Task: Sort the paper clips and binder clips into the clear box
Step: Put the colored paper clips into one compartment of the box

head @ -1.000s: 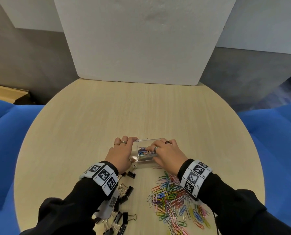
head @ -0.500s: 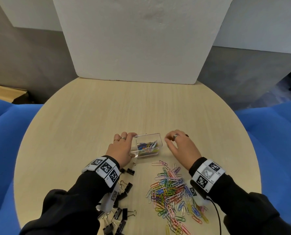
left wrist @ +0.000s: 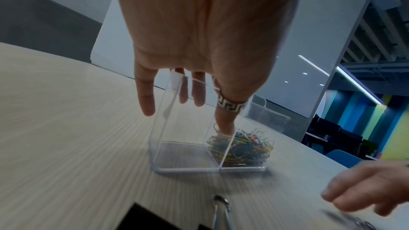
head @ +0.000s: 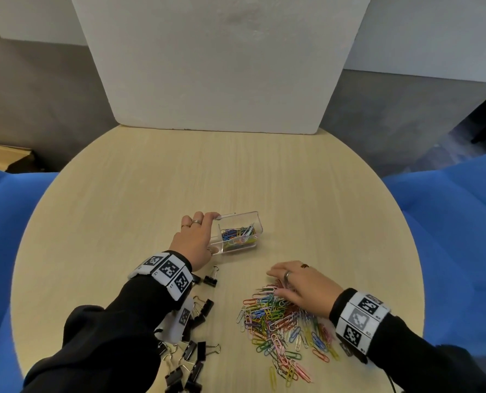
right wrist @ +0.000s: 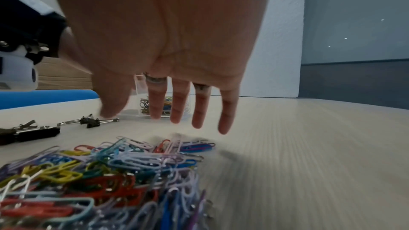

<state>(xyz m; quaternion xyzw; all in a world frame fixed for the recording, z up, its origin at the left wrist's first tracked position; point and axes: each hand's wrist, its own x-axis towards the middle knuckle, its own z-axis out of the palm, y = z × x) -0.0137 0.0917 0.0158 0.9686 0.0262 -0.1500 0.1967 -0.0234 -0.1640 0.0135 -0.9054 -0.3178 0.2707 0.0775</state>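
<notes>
clear box point(head: 237, 232) sits on the round wooden table point(head: 151, 194) near the middle, a bit toward us, its long axis running left to right with the right end swung slightly away, open top facing up. we see a divider splitting it in two: the right compartment holds a tangle of coloured paper clips, the left compartment looks bare. left hand point(head: 195, 241) grasps the box's left end, fingers over the far rim and thumb on the near wall; in the left wrist view the ringed thumb point(left wrist: 225, 114) reaches down along the divider. right hand point(head: 301, 285) is released, fingers straight and spread, palm down over the far edge of the loose paper clip pile point(head: 281, 324), holding nothing; from the right wrist view the fingertips point(right wrist: 197, 120) hang just above the table, whether they touch the clips we cannot tell. clips in the pile point every which way. black binder clips point(head: 193, 347) lie scattered at near left, partly under the left sleeve, well apart from the box except one just beside the left wrist. white board point(head: 222, 66) stands at the table's far edge.
</notes>
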